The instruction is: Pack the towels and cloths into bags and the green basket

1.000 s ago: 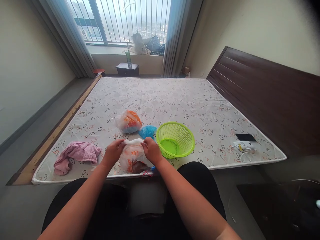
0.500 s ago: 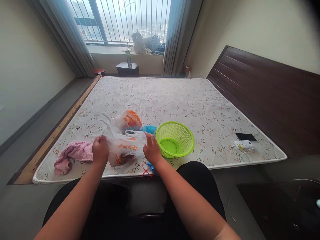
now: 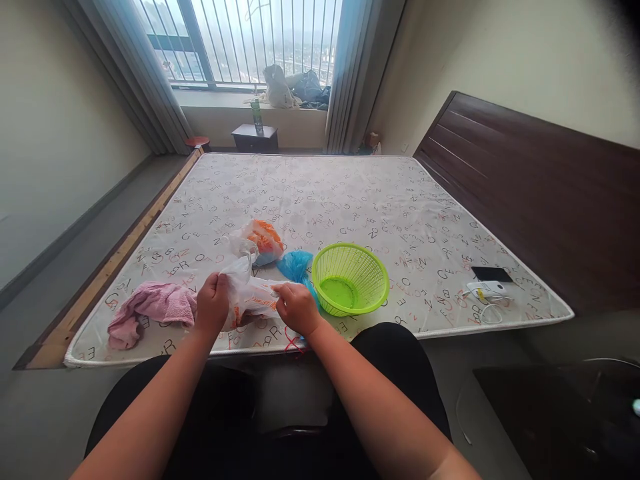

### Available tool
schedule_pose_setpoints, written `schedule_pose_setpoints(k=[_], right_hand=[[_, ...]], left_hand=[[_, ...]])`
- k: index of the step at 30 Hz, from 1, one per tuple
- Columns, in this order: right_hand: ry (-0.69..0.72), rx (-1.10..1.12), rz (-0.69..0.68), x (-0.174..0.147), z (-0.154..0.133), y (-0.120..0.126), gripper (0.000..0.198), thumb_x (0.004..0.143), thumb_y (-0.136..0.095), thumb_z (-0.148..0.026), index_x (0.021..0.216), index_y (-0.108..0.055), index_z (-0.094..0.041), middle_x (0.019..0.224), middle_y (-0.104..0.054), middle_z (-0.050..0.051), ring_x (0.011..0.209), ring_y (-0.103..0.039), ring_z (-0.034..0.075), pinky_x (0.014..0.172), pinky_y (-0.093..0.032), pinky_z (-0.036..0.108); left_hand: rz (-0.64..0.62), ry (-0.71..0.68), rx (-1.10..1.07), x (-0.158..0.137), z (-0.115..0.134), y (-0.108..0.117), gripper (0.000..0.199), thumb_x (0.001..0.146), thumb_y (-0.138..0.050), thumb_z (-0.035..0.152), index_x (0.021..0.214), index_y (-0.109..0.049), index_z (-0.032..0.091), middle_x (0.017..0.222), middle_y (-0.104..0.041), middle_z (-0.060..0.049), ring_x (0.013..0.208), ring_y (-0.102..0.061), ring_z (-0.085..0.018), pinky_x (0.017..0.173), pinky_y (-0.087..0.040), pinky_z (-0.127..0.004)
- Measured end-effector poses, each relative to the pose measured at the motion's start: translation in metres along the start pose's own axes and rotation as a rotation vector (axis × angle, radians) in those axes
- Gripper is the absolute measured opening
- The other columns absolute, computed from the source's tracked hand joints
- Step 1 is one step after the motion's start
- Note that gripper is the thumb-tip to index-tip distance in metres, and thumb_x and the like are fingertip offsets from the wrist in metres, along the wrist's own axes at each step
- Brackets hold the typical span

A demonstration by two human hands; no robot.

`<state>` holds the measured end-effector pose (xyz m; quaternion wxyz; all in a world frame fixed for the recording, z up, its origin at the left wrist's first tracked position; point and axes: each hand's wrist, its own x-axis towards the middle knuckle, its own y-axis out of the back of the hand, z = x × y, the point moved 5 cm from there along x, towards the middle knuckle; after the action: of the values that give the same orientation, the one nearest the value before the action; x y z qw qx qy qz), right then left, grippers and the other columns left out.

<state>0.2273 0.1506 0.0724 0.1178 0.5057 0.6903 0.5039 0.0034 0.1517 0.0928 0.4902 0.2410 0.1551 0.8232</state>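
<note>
Both hands grip a thin white plastic bag (image 3: 255,295) with orange print, above the near edge of the mattress (image 3: 320,193). My left hand (image 3: 213,300) is closed on its left side, and my right hand (image 3: 296,307) pinches its right side. Something dark shows low in the bag; I cannot make out what. Just behind lies another white bag with orange print (image 3: 263,240), bunched up and full. A blue plastic bag (image 3: 296,265) rests between it and a green plastic basket (image 3: 350,280). Left of my left hand is a crumpled pink towel (image 3: 150,308).
Toward the right mattress edge lie a black phone (image 3: 491,274) and a white device with a cable (image 3: 487,289). A dark wooden headboard (image 3: 530,173) stands at the right. Beyond the mattress, a small dark nightstand (image 3: 255,139) carries a green bottle (image 3: 257,115).
My hands have drawn closer together, bunching the white bag between them. The right hand has come lower and nearer, and more of the blue bag shows.
</note>
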Motion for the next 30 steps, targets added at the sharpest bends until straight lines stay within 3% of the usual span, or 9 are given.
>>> schedule_pose_setpoints(k=[5,10,17,21,24,30], right_hand=[[-0.116,0.011,-0.138,0.0,0.003,-0.003,0.036,0.092,-0.048,-0.017,0.125,-0.061,-0.022,0.12,-0.069,0.006,0.101,-0.066,0.02,0.083,-0.05,0.03],[-0.17,0.044,-0.22,0.0,0.004,-0.002,0.046,0.095,-0.05,-0.028,0.14,-0.053,-0.025,0.137,-0.063,0.005,0.112,-0.065,0.021,0.09,-0.051,0.031],[-0.138,0.054,-0.308,-0.002,0.003,-0.009,0.047,0.101,-0.047,-0.046,0.14,-0.057,-0.022,0.128,-0.068,0.01,0.118,-0.061,0.026,0.101,-0.046,0.038],[-0.036,0.188,-0.382,-0.001,-0.002,-0.017,0.041,0.107,-0.035,-0.036,0.113,-0.072,-0.02,0.119,-0.071,0.008,0.117,-0.06,0.02,0.104,-0.044,0.035],[-0.037,0.3,-0.289,0.004,-0.001,-0.02,0.038,0.106,-0.037,-0.025,0.096,-0.073,-0.016,0.117,-0.07,0.008,0.118,-0.058,0.017,0.106,-0.042,0.031],[-0.151,0.245,-0.167,0.004,0.008,-0.037,0.021,0.098,-0.048,-0.01,0.101,-0.069,-0.014,0.104,-0.071,0.004,0.097,-0.063,0.014,0.088,-0.048,0.024]], left_hand=[[0.0,-0.006,0.043,0.0,0.004,0.001,0.033,0.098,-0.046,0.041,0.072,-0.049,0.021,0.063,-0.046,0.004,0.064,-0.041,-0.013,0.06,-0.032,-0.026],[-0.01,0.011,0.054,-0.001,0.004,0.0,0.032,0.097,-0.045,0.042,0.074,-0.052,0.021,0.065,-0.049,0.003,0.066,-0.044,-0.014,0.062,-0.034,-0.026],[-0.043,-0.002,0.085,-0.002,0.0,-0.004,0.032,0.096,-0.045,0.044,0.077,-0.056,0.02,0.066,-0.052,0.003,0.066,-0.046,-0.015,0.062,-0.035,-0.026],[-0.068,-0.018,0.063,-0.003,-0.002,-0.007,0.031,0.095,-0.045,0.043,0.08,-0.06,0.02,0.068,-0.056,0.001,0.066,-0.048,-0.015,0.061,-0.037,-0.026],[-0.061,-0.04,0.072,-0.006,0.0,-0.009,0.029,0.093,-0.046,0.042,0.079,-0.06,0.02,0.067,-0.057,0.001,0.066,-0.05,-0.016,0.061,-0.038,-0.026],[-0.147,-0.12,0.054,-0.015,0.007,-0.016,0.029,0.092,-0.046,0.041,0.082,-0.064,0.02,0.07,-0.062,-0.002,0.067,-0.054,-0.018,0.064,-0.042,-0.028]])
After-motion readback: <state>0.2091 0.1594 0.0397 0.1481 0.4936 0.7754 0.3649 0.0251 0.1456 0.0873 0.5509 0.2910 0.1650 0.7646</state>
